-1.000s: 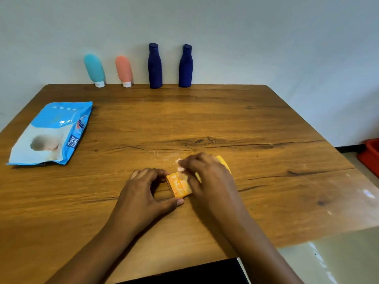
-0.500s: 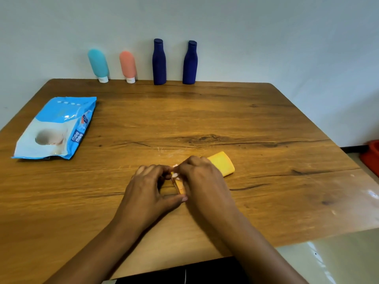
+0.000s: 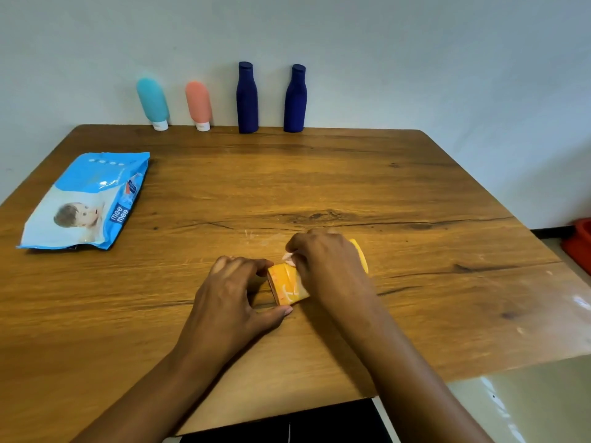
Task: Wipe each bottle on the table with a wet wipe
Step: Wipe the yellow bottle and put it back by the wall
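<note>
An orange-yellow bottle [image 3: 289,287] lies on its side on the wooden table [image 3: 415,203] near the front middle. My left hand [image 3: 235,295] holds its near end between fingers and thumb. My right hand [image 3: 326,266] lies over the bottle's body and presses a white wet wipe [image 3: 288,257] against it; only a corner of the wipe shows. Against the back wall stand a teal tube [image 3: 153,102], a pink tube [image 3: 198,105] and two dark blue bottles [image 3: 247,99] [image 3: 295,100].
A blue pack of wet wipes [image 3: 86,203] lies flat at the left side of the table. A red container [image 3: 580,244] sits on the floor past the table's right edge. The wall runs right behind the row of bottles.
My right hand has slid back along the orange bottle with the wipe, uncovering the near end again. My left hand has kept its hold at that end.
</note>
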Available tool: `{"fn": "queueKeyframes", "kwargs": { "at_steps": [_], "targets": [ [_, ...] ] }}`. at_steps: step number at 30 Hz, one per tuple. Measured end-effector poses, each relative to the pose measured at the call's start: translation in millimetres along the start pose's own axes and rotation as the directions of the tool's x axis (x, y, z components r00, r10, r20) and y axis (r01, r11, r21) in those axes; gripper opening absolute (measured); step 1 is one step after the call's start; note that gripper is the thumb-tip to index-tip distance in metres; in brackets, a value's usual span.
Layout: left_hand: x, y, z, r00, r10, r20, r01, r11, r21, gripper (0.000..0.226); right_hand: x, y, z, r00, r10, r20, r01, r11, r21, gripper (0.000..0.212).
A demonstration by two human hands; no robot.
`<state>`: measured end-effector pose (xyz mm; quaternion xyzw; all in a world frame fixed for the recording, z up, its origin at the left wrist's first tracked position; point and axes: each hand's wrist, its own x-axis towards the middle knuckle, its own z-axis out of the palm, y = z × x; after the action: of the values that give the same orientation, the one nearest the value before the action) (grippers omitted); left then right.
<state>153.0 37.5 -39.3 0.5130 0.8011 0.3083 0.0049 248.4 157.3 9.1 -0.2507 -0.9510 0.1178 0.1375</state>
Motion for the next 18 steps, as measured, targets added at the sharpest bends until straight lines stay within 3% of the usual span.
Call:
{"fn": "queueKeyframes", "kwargs": {
  "at_steps": [3,6,10,15,18],
  "targets": [
    [-1.8,0.0,-0.8,0.999,-0.034,-0.002,0.034,0.999,-0.029,0.059,-18.6,-25.4,15.5,0.994,-0.106,-0.04,0.107,0.994,0.022,0.021],
    [-2.0,-0.4,-1.6,0.999,-0.033,0.012,0.033,0.999,-0.03,0.064,-26.5,-11.7,17.4,0.995,-0.074,-0.068,0.081,0.99,0.117,0.018],
    [1.3,-0.2,0.6,0.999,-0.038,0.025,0.038,0.999,0.002,0.069,-19.0,17.8,10.6,0.992,0.033,-0.119,-0.022,0.995,0.096,0.025],
    [0.3,-4.3,1.9,0.998,-0.045,0.037,0.046,0.998,-0.037,0.072,-41.2,-19.5,21.1,0.986,-0.168,-0.014,0.168,0.978,0.119,0.022],
    [1.2,-4.2,2.1,0.999,-0.026,0.033,0.027,0.999,-0.027,0.074,-39.5,0.0,22.0,0.989,-0.13,-0.072,0.14,0.975,0.171,0.022]
  ]
}}
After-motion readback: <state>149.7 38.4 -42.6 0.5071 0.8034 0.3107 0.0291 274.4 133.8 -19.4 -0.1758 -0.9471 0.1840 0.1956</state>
